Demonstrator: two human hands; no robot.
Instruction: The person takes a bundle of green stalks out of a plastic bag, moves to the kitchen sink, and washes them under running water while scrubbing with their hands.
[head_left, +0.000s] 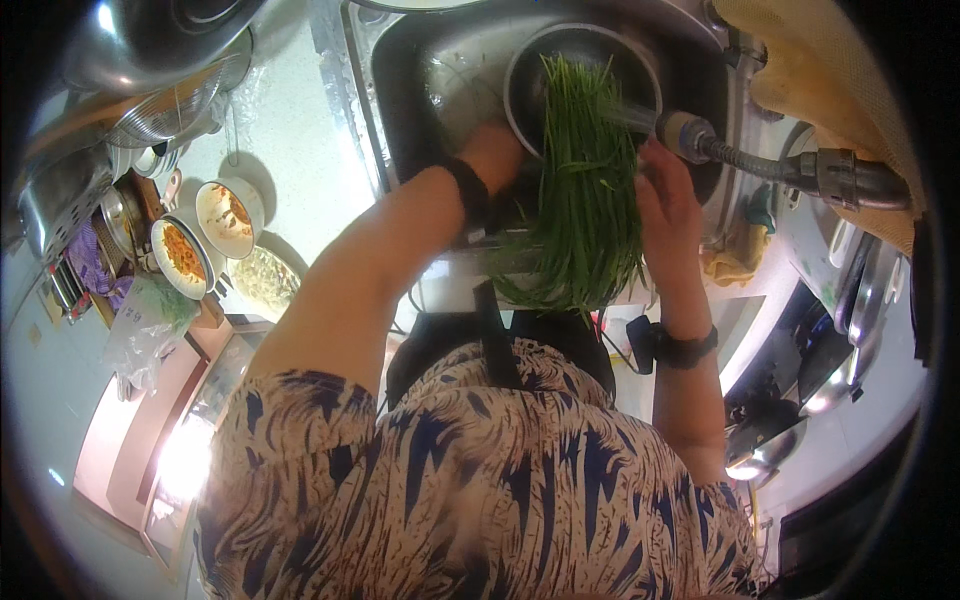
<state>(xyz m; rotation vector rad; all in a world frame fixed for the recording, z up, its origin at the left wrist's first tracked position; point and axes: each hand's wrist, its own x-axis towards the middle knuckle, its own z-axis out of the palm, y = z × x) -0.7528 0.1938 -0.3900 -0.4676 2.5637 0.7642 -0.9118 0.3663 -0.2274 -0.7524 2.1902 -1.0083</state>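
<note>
A thick bunch of long green leaves, which look like garlic chives (589, 187), lies across a round metal bowl (511, 112) in the sink. One end is inside the bowl; the other spreads over the sink's front edge. My left hand (499, 154) is low beside the bowl, left of the bunch, its fingers hidden. On the other side, my right hand (667, 187) has its fingers apart at the bunch's right edge, just below the faucet head (684, 135). Water streams from that head onto the leaves. Dark bands circle both wrists.
The stainless steel sink (409, 142) surrounds the bowl. A flexible faucet hose (750, 161) comes in from the right. Left on the counter (300, 127) stand food-stained bowls (229, 217), a wire strainer (161, 112) and a plastic bag (146, 330). A yellow cloth (739, 255) lies right.
</note>
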